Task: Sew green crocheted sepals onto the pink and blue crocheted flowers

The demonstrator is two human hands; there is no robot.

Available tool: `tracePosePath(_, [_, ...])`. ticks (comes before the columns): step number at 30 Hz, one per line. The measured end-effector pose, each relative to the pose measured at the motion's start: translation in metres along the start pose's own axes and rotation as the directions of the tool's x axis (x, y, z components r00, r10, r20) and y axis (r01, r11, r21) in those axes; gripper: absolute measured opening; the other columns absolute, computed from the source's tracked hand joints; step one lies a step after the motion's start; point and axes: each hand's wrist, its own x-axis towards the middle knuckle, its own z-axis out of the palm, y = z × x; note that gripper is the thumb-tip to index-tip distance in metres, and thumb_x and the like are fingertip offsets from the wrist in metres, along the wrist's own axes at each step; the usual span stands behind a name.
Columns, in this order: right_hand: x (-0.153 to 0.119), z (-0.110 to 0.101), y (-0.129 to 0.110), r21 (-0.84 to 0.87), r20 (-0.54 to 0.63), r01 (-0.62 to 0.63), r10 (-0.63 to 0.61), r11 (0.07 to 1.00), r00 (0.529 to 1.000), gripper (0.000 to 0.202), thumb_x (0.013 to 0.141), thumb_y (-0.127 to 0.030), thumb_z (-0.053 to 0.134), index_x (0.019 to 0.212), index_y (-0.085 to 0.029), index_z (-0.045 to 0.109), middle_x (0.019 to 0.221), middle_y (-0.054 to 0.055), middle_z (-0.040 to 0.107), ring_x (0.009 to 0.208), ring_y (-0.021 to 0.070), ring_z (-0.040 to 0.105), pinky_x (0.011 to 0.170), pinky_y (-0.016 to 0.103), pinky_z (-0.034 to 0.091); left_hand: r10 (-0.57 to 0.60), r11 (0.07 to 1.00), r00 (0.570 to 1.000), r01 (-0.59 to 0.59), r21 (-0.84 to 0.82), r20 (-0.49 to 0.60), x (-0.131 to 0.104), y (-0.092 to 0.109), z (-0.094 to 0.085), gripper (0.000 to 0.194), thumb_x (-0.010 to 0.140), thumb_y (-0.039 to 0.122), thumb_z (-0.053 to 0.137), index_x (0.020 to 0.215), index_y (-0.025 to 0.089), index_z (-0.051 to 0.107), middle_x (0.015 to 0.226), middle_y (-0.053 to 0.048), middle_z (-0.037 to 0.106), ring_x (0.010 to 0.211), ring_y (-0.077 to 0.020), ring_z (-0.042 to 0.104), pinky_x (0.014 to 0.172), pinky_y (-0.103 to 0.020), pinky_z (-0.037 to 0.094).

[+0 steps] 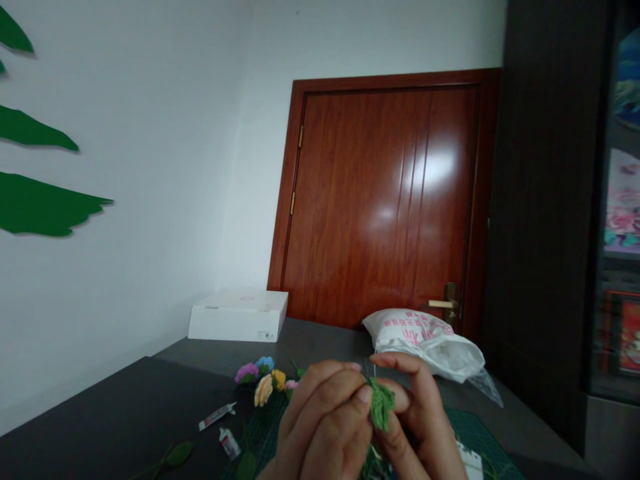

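Note:
A small green knitted piece (pixel 381 404) is held up between both hands at the bottom centre. My left hand (pixel 323 420) is closed, its thumb and fingertips pinching the piece's left edge. On the other side, my right hand (pixel 417 413) grips it between thumb and fingers, with the index finger raised above. Beneath the hands lies a green cutting mat (pixel 480 433). Crocheted flowers, one purple (pixel 246 373), one blue (pixel 265 363) and one peach (pixel 263 391), rest left of my left hand. More green material shows below the hands, partly hidden.
Two small glue tubes (pixel 217 416) (pixel 229 444) lie on the dark table (pixel 120 413) at the left, near a green leaf on a stem (pixel 179 454). A white box (pixel 235 319) and a white plastic bag (pixel 425 340) stand farther back. A white item (pixel 470 461) lies at the right.

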Motion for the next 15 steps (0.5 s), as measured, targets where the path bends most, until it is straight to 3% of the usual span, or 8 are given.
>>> tracePosePath(3, [0.01, -0.005, 0.004, 0.112, 0.217, -0.143, 0.116, 0.983, 0.969, 0.039, 0.091, -0.053, 0.062, 0.114, -0.026, 0.047, 0.068, -0.005, 0.061, 0.047, 0.0088, 0.053, 0.045, 0.018, 0.041, -0.163, 0.984, 0.984, 0.167, 0.061, -0.068, 0.002, -0.009, -0.002, 0.023, 0.081, -0.003, 0.062, 0.095, 0.015, 0.065, 0.094, -0.007, 0.075, 0.092, -0.0191, 0.07, 0.081, -0.034, 0.061])
tracePosePath(5, [0.016, -0.009, 0.008, 0.122, 0.401, -0.245, 0.178, 0.962, 0.899, 0.034, 0.089, -0.052, 0.066, 0.095, -0.022, 0.051, 0.068, -0.004, 0.062, 0.046, 0.0073, 0.055, 0.046, 0.018, 0.044, -0.262, 0.961, 0.96, 0.269, 0.064, -0.101, 0.004, -0.017, -0.002, 0.021, 0.082, 0.0, 0.061, 0.093, 0.017, 0.065, 0.094, -0.006, 0.074, 0.093, -0.0195, 0.07, 0.085, -0.037, 0.059])
tracePosePath(7, [0.021, -0.01, 0.011, 0.137, 0.472, -0.311, 0.214, 0.941, 0.855, 0.034, 0.087, -0.048, 0.069, 0.083, -0.02, 0.05, 0.066, -0.003, 0.065, 0.047, 0.0081, 0.06, 0.048, 0.019, 0.047, -0.373, 0.927, 0.925, 0.374, -0.004, -0.065, 0.005, -0.024, -0.001, 0.02, 0.083, 0.002, 0.059, 0.093, 0.018, 0.066, 0.093, -0.006, 0.074, 0.092, -0.0196, 0.07, 0.083, -0.037, 0.059])
tracePosePath(9, [0.023, -0.009, 0.012, 0.194, 0.448, -0.346, 0.231, 0.918, 0.864, 0.034, 0.086, -0.045, 0.072, 0.078, -0.019, 0.051, 0.063, -0.001, 0.067, 0.048, 0.0094, 0.062, 0.049, 0.02, 0.049, -0.413, 0.907, 0.91, 0.41, -0.094, -0.019, 0.005, -0.028, 0.002, 0.02, 0.083, 0.001, 0.055, 0.089, 0.017, 0.066, 0.086, -0.005, 0.072, 0.085, -0.0185, 0.07, 0.078, -0.036, 0.059])
tracePosePath(12, [0.025, -0.007, 0.01, 0.293, 0.334, -0.342, 0.24, 0.893, 0.912, 0.034, 0.084, -0.044, 0.073, 0.077, -0.017, 0.054, 0.062, -0.001, 0.067, 0.046, 0.0091, 0.061, 0.047, 0.018, 0.047, -0.362, 0.891, 0.916, 0.395, -0.224, 0.174, 0.003, -0.03, 0.011, 0.018, 0.081, 0.003, 0.057, 0.084, 0.017, 0.066, 0.081, -0.004, 0.072, 0.08, -0.0179, 0.068, 0.074, -0.033, 0.057])
tracePosePath(15, [0.03, -0.013, 0.009, 0.254, 0.268, -0.323, 0.254, 0.912, 0.929, 0.035, 0.084, -0.047, 0.073, 0.075, -0.017, 0.057, 0.06, -0.001, 0.066, 0.045, 0.0087, 0.058, 0.047, 0.019, 0.047, -0.387, 0.844, 0.885, 0.453, -0.287, 0.258, -0.002, -0.03, 0.02, 0.016, 0.08, 0.003, 0.057, 0.082, 0.017, 0.066, 0.079, -0.004, 0.07, 0.078, -0.0176, 0.067, 0.071, -0.031, 0.056])
